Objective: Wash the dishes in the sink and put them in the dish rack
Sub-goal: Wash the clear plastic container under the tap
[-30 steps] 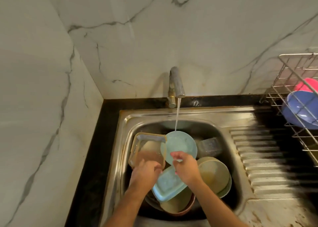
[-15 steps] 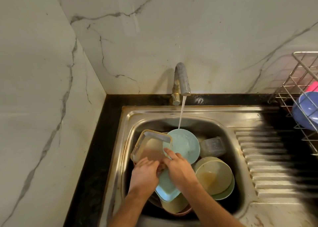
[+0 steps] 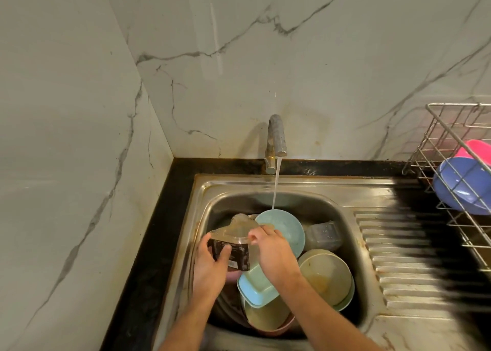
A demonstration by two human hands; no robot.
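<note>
So both hands grip the clear container (image 3: 233, 240): left hand (image 3: 212, 265) underneath, right hand (image 3: 271, 249) pinching its rim; next it needs rinsing under the tap (image 3: 276, 138).

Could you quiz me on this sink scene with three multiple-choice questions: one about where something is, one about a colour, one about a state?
1. Where does the dish rack stand?
A. Right of the sink
B. Left of the sink
C. Inside the sink

2. What colour is the round plate under the water stream?
A. Bright red
B. Light blue-green
C. Black

3. What is the tap doing?
A. It is off
B. It is running
C. It is covered by a cloth

Answers:
1. A, the wire rack sits past the ribbed draining board, at the right edge.
2. B, the plate where the stream lands is pale blue-green.
3. B, a thin stream falls from the spout into the sink, while the left hand and right hand hold a clear container.
</note>
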